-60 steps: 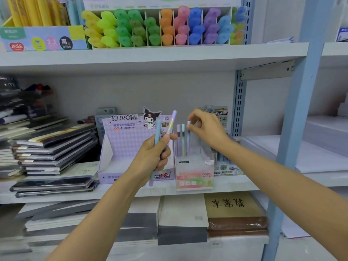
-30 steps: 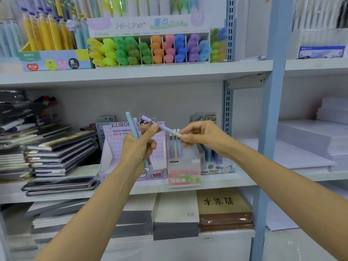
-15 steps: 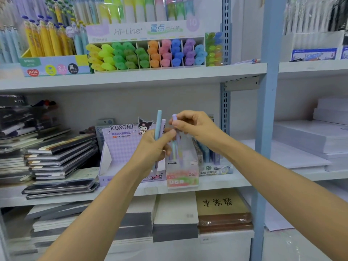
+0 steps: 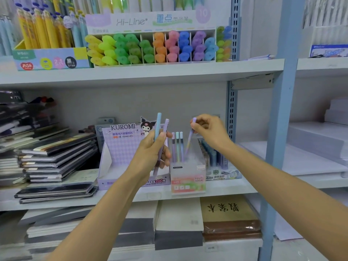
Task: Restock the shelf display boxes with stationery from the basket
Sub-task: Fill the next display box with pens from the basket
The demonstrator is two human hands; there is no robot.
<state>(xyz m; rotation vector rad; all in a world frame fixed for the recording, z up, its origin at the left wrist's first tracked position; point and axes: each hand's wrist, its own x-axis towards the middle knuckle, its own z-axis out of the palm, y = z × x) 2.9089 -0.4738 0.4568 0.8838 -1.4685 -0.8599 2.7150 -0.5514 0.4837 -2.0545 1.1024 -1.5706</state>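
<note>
Beside KUROMI box (image 4: pixel 122 147) | right fingers (image 4: pixel 200 127) pinch pencil (image 4: pixel 189 142) | left fingers (image 4: pixel 165 159) grip two pencils (image 4: pixel 157 127)

Gripping a blue pen (image 4: pixel 157 125) and a lilac pen (image 4: pixel 165 129) upright in the left hand (image 4: pixel 152 150), in front of the KUROMI box (image 4: pixel 122 147) on the shelf (image 4: pixel 226 190). Pinching the top of a tilted purple pen (image 4: pixel 189 143) with the right hand (image 4: pixel 210 131), its lower end down inside the clear FRUIT SODA box (image 4: pixel 187 178) just beside, next to three upright pens (image 4: pixel 177 146) standing there.
</note>
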